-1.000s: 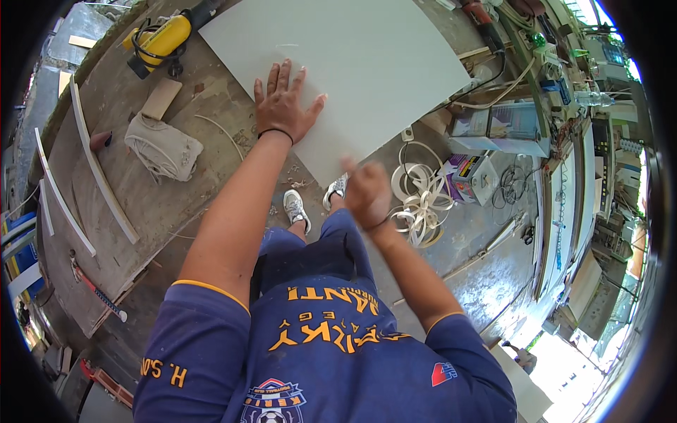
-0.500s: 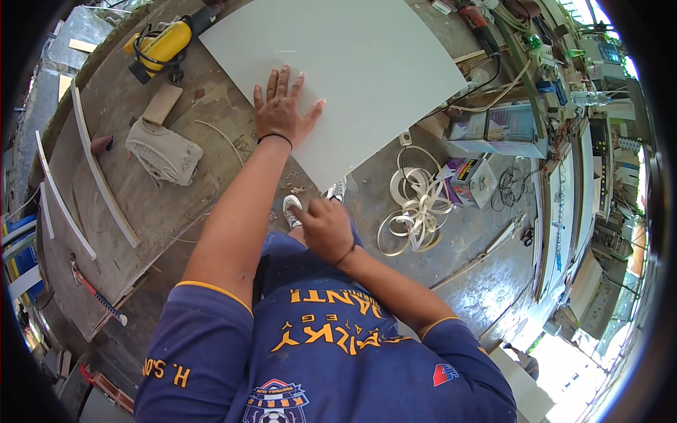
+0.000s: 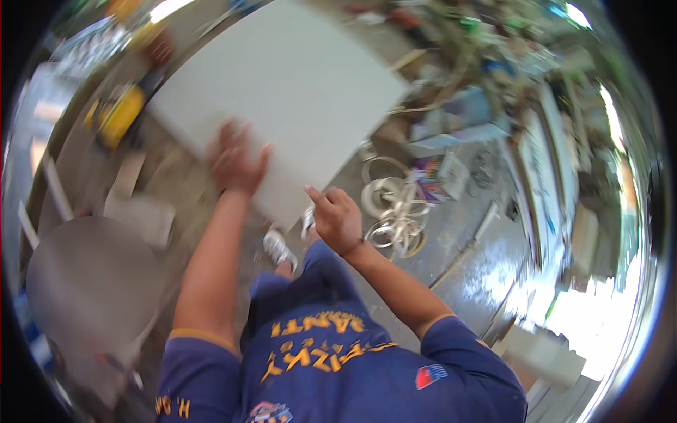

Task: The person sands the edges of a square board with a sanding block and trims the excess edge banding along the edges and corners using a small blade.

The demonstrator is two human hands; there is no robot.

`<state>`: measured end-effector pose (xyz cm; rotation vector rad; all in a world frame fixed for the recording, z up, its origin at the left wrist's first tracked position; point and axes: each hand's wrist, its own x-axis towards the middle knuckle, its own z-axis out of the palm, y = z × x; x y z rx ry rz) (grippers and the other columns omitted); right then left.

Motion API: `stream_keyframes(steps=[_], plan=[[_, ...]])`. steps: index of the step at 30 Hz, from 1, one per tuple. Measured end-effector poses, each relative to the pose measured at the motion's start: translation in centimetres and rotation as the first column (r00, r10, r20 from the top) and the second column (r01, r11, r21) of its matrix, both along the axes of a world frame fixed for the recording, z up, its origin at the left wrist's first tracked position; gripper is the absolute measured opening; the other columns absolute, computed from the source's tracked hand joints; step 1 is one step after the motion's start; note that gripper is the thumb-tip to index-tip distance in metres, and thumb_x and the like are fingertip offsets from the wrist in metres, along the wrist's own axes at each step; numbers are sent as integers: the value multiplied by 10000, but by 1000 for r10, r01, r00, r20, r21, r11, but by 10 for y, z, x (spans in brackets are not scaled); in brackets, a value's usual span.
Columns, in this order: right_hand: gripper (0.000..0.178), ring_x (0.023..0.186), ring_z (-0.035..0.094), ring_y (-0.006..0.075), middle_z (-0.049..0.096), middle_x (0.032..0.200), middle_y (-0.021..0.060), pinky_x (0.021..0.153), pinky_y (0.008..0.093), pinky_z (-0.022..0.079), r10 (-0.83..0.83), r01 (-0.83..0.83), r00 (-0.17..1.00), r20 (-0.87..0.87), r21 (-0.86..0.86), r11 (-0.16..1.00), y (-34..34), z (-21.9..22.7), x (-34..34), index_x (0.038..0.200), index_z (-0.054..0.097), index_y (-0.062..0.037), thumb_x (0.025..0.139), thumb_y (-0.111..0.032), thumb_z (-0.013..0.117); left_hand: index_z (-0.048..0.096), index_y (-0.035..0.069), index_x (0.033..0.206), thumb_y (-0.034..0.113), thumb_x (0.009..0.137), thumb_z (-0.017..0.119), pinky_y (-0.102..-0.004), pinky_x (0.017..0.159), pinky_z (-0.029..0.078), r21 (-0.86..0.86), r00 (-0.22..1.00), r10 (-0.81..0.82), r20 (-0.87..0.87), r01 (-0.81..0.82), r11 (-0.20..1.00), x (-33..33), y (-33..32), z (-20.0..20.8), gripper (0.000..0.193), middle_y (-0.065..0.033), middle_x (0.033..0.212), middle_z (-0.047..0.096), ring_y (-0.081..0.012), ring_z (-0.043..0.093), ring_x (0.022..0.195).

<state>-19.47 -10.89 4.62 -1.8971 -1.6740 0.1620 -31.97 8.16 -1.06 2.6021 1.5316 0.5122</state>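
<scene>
A large white rectangular board (image 3: 282, 77) lies on the workbench before me, one corner pointing toward my legs. My left hand (image 3: 240, 162) is at the board's left edge, fingers spread and smeared by motion; nothing shows in it. Whether it touches the board I cannot tell. Just right of the board's near corner is my right hand (image 3: 337, 220). One of its fingers is stretched out toward the board and the others are loosely bent. No object shows in this hand, though its palm is hidden.
Left of the board lie a yellow power tool (image 3: 121, 116) and a light cloth (image 3: 144, 215). Loose coils of pale edging strip (image 3: 395, 211) rest on the floor at right, beside a box (image 3: 441, 176). A plain round patch (image 3: 92, 282) hides the lower left.
My left hand has come off the board's middle toward its left edge. My right hand has risen a little, one finger now extended. The whole view has shifted and blurred.
</scene>
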Motion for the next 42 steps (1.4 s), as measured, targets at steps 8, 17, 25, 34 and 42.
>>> stream_keyframes(steps=[8,17,25,34,42], plan=[[182,800,591,301,582,863,131,626,432,459,-41,41,998,-50,-4,999,-31,-116,-81,866,629,-88,852,-264,584,415,152,1421,483,915,518,-534,1129,206,-79,972,48,-232,-68,995,-2,-9,1,613,-68,1530,325,-241,250,1434],[342,901,549,234,532,917,65,700,370,440,-236,241,950,206,1,971,-17,-42,20,1093,585,-165,754,-206,600,414,179,1426,542,927,459,-536,1115,232,-82,949,44,-312,-73,994,12,-9,-2,619,-42,1545,301,-234,268,1426],[178,886,594,192,570,870,18,697,384,479,207,-186,971,120,-161,969,-31,-59,-88,935,622,-192,765,-165,574,406,152,1423,522,918,499,-535,1105,251,26,971,47,-235,-42,999,-30,8,-22,633,-95,1521,332,-288,295,1410],[377,741,556,281,521,778,86,604,400,470,-343,326,922,178,118,938,24,-42,127,1135,602,-100,766,-20,592,470,181,1382,591,845,534,-544,1127,190,-81,991,52,-121,-62,995,7,-8,3,679,-69,1530,322,-248,252,1431],[392,742,550,260,518,762,83,593,382,457,122,-122,992,42,-17,992,-27,-50,-46,1138,609,-113,747,-101,616,461,186,1389,567,849,550,-535,1135,177,-74,995,53,-87,-59,996,-3,-6,1,667,-60,1534,311,-241,245,1433]])
